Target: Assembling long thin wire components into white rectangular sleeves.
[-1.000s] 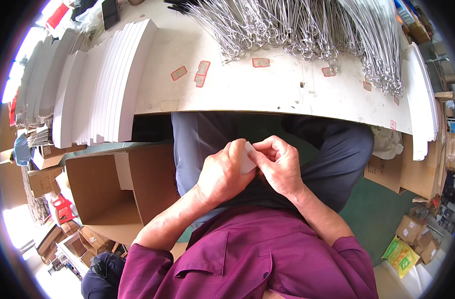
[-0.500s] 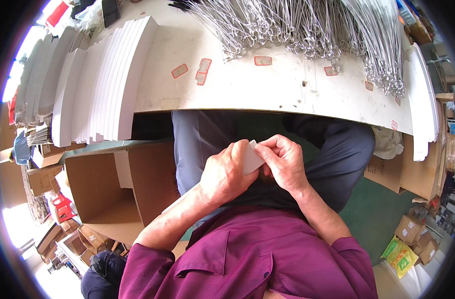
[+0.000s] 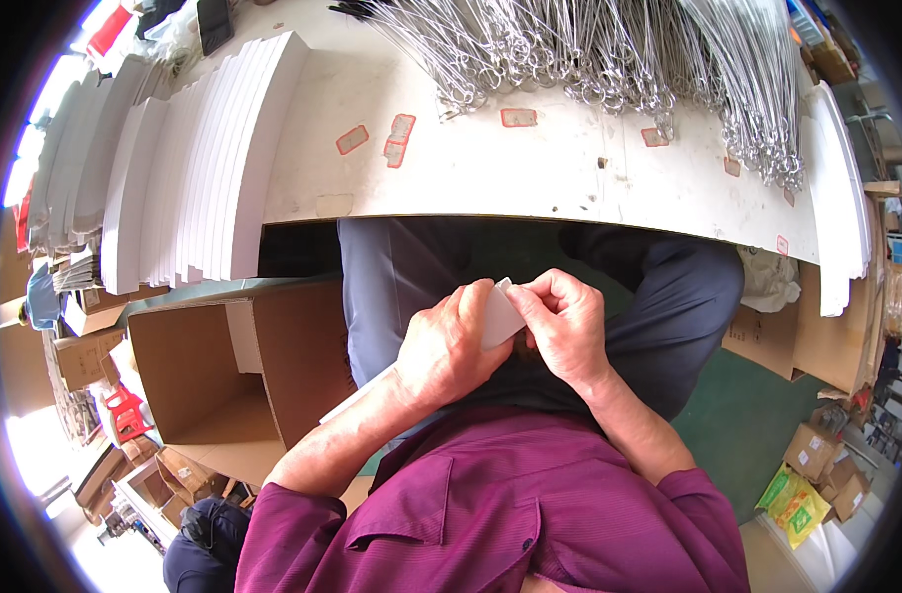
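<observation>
Over my lap I hold a long, narrow white box (image 3: 500, 318). Its end shows between my two hands, and a strip of white, seemingly the same piece, peeks out beside my left forearm. My left hand (image 3: 449, 336) is wrapped round the box close to that end. At the top corner of the end, the thumb and fingers of my right hand (image 3: 566, 324) are pinched together on its edge. The fingers hide most of the end, so how its flaps lie cannot be made out.
Long white boxes (image 3: 189, 168) stand in a row at the table's left. Many looped metal skewers (image 3: 609, 64) lie across the far side of the white table (image 3: 451, 178). An open cardboard box (image 3: 209, 366) sits left of my legs. More white boxes (image 3: 836, 188) rest at the right edge.
Very little differs. My right fingers have shifted slightly at the corner of the white box, while my left hand keeps its hold in the same place.
</observation>
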A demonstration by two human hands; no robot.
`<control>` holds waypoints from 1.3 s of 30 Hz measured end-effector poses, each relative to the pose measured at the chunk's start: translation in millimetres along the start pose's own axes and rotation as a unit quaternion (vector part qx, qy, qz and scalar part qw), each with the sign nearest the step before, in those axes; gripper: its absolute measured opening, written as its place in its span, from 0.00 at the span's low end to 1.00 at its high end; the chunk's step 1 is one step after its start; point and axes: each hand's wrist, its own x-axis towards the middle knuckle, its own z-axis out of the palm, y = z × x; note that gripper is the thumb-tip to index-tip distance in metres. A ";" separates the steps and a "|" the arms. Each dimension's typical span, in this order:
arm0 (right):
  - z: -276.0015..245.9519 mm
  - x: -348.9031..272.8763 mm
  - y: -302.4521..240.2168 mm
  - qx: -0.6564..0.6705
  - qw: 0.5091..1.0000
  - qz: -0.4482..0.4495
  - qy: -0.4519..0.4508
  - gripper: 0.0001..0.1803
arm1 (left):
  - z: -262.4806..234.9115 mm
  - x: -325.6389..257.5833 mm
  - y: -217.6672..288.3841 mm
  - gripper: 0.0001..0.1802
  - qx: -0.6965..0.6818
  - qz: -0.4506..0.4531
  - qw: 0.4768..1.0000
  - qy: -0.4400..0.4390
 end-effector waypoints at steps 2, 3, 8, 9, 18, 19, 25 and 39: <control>1.7 -0.7 2.5 -0.017 0.999 -0.042 0.012 0.09 | -0.1 -0.5 -0.1 0.30 0.003 -0.008 1.000 -0.005; 1.3 -1.1 2.8 -0.032 0.998 -0.052 0.010 0.09 | 0.3 -0.8 -0.6 0.30 0.003 -0.007 1.000 -0.002; 0.6 -6.0 -1.4 -0.122 0.983 -0.136 0.006 0.08 | -2.2 -0.1 -1.4 0.30 -0.014 -0.005 1.000 0.019; 1.4 -7.5 -0.8 -0.106 0.984 -0.142 -0.003 0.09 | -4.2 0.7 -1.7 0.30 -0.036 -0.016 0.999 0.020; 7.2 -14.4 10.9 -0.123 0.975 -0.178 -0.057 0.24 | -7.7 1.3 -3.5 0.29 -0.066 -0.037 0.997 0.011; 7.9 -14.7 11.3 -0.122 0.975 -0.178 -0.058 0.24 | -8.5 0.1 -3.9 0.29 -0.066 -0.039 0.997 0.011; 14.8 -17.5 9.3 -0.149 0.961 -0.228 -0.047 0.25 | -8.3 -0.5 -6.3 0.29 -0.072 -0.044 0.996 0.020; 5.5 2.9 -15.3 0.082 0.996 -0.012 -0.016 0.18 | -52.4 -7.5 -13.1 0.38 -0.146 -0.168 0.968 -0.114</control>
